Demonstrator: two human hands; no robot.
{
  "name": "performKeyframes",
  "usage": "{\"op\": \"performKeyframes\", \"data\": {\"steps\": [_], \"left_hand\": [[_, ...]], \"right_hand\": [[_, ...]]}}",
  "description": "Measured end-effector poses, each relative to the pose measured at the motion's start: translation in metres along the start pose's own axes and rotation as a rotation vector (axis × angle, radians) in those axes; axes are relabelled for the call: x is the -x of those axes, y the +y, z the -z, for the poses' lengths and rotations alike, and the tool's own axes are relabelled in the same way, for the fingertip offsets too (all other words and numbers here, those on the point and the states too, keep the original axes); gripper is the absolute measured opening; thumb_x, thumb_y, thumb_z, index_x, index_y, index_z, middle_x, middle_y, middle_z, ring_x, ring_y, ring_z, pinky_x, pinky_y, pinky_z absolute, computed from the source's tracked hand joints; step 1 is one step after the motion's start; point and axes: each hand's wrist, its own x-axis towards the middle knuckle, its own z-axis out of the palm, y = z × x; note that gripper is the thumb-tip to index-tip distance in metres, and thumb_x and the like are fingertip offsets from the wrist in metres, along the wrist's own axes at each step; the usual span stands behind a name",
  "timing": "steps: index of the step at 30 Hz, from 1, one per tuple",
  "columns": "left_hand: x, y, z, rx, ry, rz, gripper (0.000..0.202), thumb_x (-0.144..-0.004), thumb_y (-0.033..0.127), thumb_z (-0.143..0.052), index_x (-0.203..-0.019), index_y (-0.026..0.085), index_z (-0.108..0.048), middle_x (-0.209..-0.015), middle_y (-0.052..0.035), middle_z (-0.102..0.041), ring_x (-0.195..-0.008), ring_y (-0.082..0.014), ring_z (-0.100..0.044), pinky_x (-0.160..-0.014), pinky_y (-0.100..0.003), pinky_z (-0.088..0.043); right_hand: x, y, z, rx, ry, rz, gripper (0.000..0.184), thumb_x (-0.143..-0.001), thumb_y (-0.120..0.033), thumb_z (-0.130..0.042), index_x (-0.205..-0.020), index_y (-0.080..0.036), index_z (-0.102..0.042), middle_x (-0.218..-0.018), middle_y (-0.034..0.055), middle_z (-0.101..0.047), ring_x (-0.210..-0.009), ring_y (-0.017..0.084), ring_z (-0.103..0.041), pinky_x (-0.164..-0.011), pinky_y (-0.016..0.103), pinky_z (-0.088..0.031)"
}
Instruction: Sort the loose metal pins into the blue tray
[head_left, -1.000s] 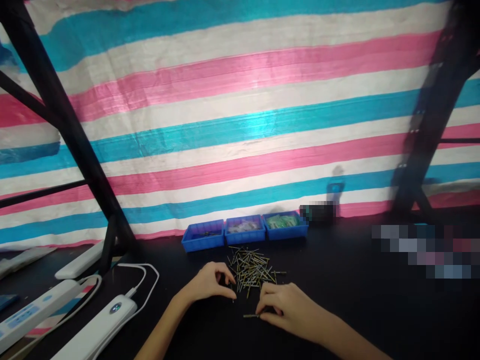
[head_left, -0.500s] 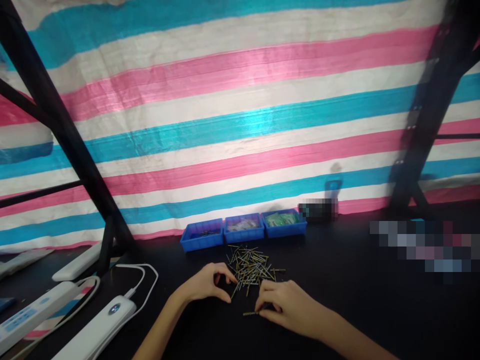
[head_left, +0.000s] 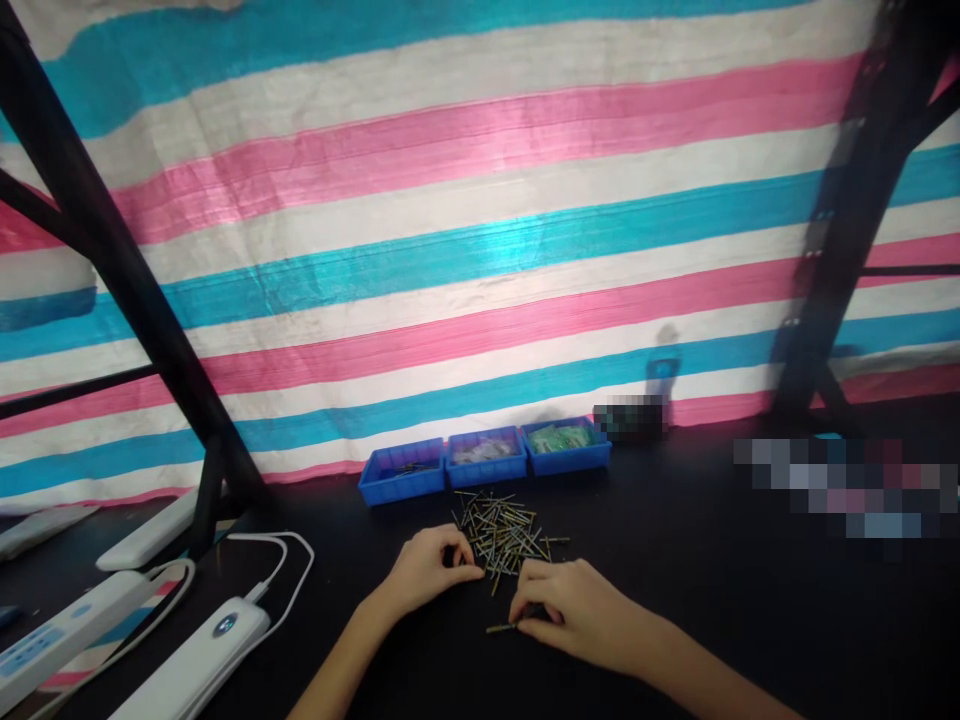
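Observation:
A loose heap of thin metal rods (head_left: pixel 504 530), gold and silver and shaped like small drill bits, lies on the black table. At the heap's near left edge is my left hand (head_left: pixel 433 570). Its thumb and forefinger are drawn together, and whatever they pinch is hidden. My right hand (head_left: pixel 566 605), just in front of the heap on the right, pinches a single thin metal rod (head_left: pixel 499 629) between thumb and fingers. The free end of that rod points left, low over the table, while the other end is hidden by the fingers.
Behind the heap stand three blue trays: the left tray (head_left: pixel 401 490) with a few rods, the middle tray (head_left: pixel 487 474) with clear packets, the right tray (head_left: pixel 570 459) with green ones. A white power bank (head_left: pixel 199 655) and power strip (head_left: pixel 64 640) with cables lie left.
My left hand has moved slightly right, and its thumb and forefinger have closed at the edge of the heap. The right hand keeps its pinch on the rod, almost unmoved.

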Motion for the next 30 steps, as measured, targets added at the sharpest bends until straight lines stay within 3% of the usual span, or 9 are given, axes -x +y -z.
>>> {"op": "performKeyframes", "data": {"steps": [6,11,15,22,30], "left_hand": [[0.006,0.02,0.0,-0.156,0.05,-0.071,0.022,-0.081,0.039,-0.05,-0.072,0.02,-0.056,-0.071,0.0037,-0.054,-0.063,-0.0102,-0.05,-0.054,-0.02,-0.03],[0.009,0.031,0.004,-0.15,0.103,-0.144,0.025,-0.087,0.038,-0.04,-0.079,0.021,-0.057,-0.081,0.0018,-0.055,-0.069,-0.0111,-0.053,-0.058,-0.02,-0.034],[0.011,0.039,0.003,-0.1,0.134,-0.178,0.034,-0.091,0.036,-0.032,-0.074,0.019,-0.056,-0.076,0.0004,-0.053,-0.066,-0.0109,-0.052,-0.058,-0.019,-0.035],[0.014,0.052,-0.008,-0.038,0.053,-0.268,0.03,-0.089,0.037,-0.038,-0.077,0.019,-0.058,-0.075,-0.0002,-0.055,-0.064,-0.0111,-0.052,-0.058,-0.019,-0.037],[0.01,0.049,-0.011,0.0,0.082,-0.3,0.03,-0.09,0.034,-0.035,-0.082,0.021,-0.061,-0.082,-0.0018,-0.055,-0.071,-0.0113,-0.054,-0.064,-0.019,-0.04]], "right_hand": [[0.0,0.002,-0.002,0.013,0.004,0.014,0.01,-0.082,-0.024,-0.056,-0.09,-0.027,-0.061,-0.088,-0.0066,-0.058,-0.062,0.006,-0.05,-0.058,0.016,-0.034],[0.0,0.0,-0.004,0.058,0.037,0.003,0.009,-0.084,-0.027,-0.053,-0.089,-0.027,-0.06,-0.09,-0.0059,-0.058,-0.064,0.007,-0.052,-0.059,0.017,-0.034],[0.0,0.002,-0.005,0.076,0.09,-0.03,0.01,-0.084,-0.027,-0.051,-0.09,-0.026,-0.06,-0.092,-0.0045,-0.059,-0.072,0.01,-0.056,-0.062,0.018,-0.035],[-0.002,0.007,-0.006,0.039,0.176,-0.133,0.011,-0.083,-0.027,-0.052,-0.09,-0.022,-0.059,-0.088,-0.0033,-0.063,-0.075,0.012,-0.058,-0.065,0.02,-0.036],[-0.005,0.009,-0.01,0.006,0.294,-0.14,0.014,-0.085,-0.029,-0.051,-0.092,-0.022,-0.061,-0.086,-0.002,-0.063,-0.068,0.01,-0.056,-0.062,0.019,-0.037]]}}
